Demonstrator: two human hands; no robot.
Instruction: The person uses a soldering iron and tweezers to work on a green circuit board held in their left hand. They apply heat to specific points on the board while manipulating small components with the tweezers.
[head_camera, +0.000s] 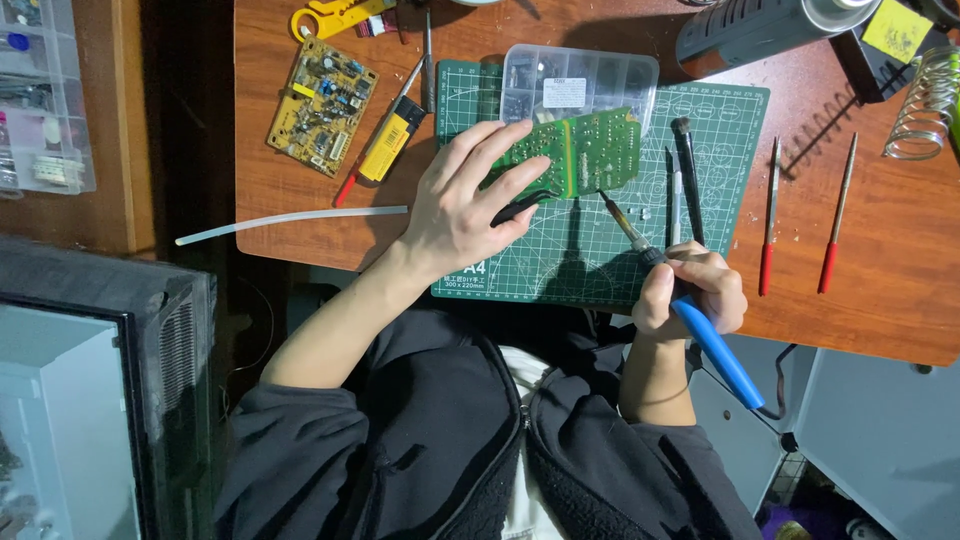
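My left hand (465, 200) presses on a green circuit board (590, 150) that lies on a green cutting mat (600, 260), and also grips a thin black tool (520, 208) under its fingers. My right hand (695, 290) holds a soldering iron with a blue handle (718, 350). The iron's metal tip (610, 205) touches the lower edge of the green board.
A yellow circuit board (322, 105), a yellow utility knife (385, 148), a clear parts box (580, 80), a black brush (688, 175), two red-handled files (770, 215), a coiled iron stand (925, 105) and a white tube (290, 220) lie on the wooden desk (880, 270). A black box (90, 300) stands at the left.
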